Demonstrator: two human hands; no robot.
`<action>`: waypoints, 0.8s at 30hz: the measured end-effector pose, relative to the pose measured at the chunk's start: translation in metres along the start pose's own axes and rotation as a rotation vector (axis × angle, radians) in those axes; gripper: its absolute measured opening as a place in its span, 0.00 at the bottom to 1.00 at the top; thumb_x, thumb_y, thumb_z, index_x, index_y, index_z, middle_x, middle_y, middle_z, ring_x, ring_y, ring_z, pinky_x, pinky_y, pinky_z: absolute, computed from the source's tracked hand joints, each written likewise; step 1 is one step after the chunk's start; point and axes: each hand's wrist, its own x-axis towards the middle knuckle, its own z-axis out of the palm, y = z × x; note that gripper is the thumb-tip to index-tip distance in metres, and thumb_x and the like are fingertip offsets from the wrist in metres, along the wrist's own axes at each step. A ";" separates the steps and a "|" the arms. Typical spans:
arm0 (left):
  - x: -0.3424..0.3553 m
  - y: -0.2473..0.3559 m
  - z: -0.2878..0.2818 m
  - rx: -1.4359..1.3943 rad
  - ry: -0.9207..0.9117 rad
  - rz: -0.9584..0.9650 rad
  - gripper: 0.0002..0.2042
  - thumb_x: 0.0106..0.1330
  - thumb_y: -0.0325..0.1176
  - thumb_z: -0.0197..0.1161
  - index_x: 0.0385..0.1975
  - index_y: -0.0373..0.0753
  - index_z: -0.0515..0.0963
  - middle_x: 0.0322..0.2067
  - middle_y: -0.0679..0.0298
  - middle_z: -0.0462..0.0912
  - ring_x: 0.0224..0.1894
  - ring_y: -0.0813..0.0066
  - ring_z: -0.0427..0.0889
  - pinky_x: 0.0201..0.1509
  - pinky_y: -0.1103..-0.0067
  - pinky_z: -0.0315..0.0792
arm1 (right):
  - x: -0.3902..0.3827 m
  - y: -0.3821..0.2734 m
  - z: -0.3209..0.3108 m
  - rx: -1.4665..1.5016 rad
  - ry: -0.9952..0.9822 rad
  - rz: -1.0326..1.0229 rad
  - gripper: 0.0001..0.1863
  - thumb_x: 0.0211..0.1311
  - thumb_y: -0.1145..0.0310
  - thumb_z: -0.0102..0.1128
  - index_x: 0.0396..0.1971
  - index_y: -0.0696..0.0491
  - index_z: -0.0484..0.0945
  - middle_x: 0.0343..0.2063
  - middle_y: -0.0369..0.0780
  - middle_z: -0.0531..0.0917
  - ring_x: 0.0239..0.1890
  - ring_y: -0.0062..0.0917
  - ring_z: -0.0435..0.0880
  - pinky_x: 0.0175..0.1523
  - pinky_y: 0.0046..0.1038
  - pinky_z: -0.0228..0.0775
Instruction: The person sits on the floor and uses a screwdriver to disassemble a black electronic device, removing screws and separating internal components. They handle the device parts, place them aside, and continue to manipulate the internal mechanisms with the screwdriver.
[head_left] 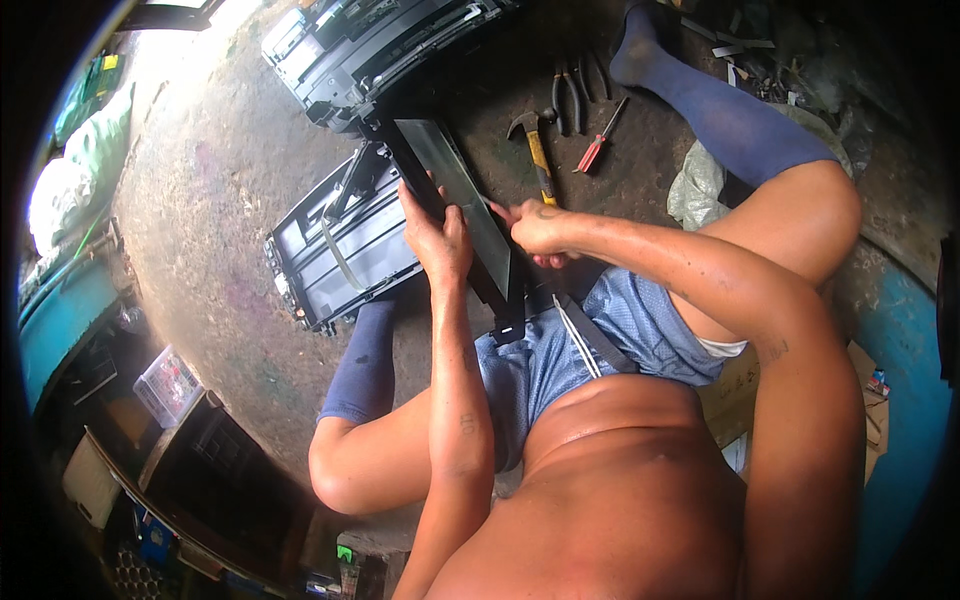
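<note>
A long black plastic frame with a flat glass pane (432,150), like the scanner part of a printer, slants across my lap. My left hand (440,237) is wrapped round its black bar on the left side. Beside the pane's right edge my right hand (543,232) is closed, with a fingertip reaching toward the glass edge. Whatever its fingers hold, if anything, is hidden. Under and left of the frame lies a grey ribbed plastic panel (385,252) with a loose flat strip across it. The opened printer body (400,45) stands at the far side.
On the floor ahead lie a hammer (538,160) with a yellow-black handle, a red-handled screwdriver (592,153) and dark-handled pliers (567,100). A pale sack (700,190) is by my right leg. Scraps litter the far right. At left stand a clear plastic box (168,385) and shelving.
</note>
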 end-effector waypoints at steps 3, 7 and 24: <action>-0.005 -0.003 0.003 0.024 -0.008 0.066 0.36 0.59 0.17 0.56 0.73 0.33 0.58 0.55 0.46 0.83 0.55 0.57 0.86 0.59 0.68 0.78 | -0.006 0.009 0.009 0.170 0.013 0.028 0.17 0.76 0.52 0.42 0.43 0.46 0.78 0.12 0.36 0.71 0.10 0.20 0.69 0.11 0.23 0.57; -0.006 -0.004 0.014 0.047 0.009 0.113 0.36 0.60 0.18 0.56 0.72 0.31 0.59 0.52 0.46 0.84 0.54 0.56 0.86 0.59 0.68 0.77 | 0.003 0.014 0.005 0.109 0.013 0.101 0.25 0.76 0.43 0.41 0.37 0.48 0.78 0.13 0.34 0.68 0.10 0.20 0.67 0.12 0.24 0.54; 0.003 -0.023 -0.020 -0.126 -0.004 0.006 0.38 0.61 0.17 0.54 0.75 0.35 0.55 0.62 0.50 0.79 0.58 0.62 0.85 0.49 0.74 0.83 | 0.063 0.033 -0.004 -0.325 -0.160 -0.263 0.23 0.73 0.51 0.47 0.23 0.53 0.75 0.15 0.41 0.78 0.14 0.28 0.74 0.19 0.31 0.65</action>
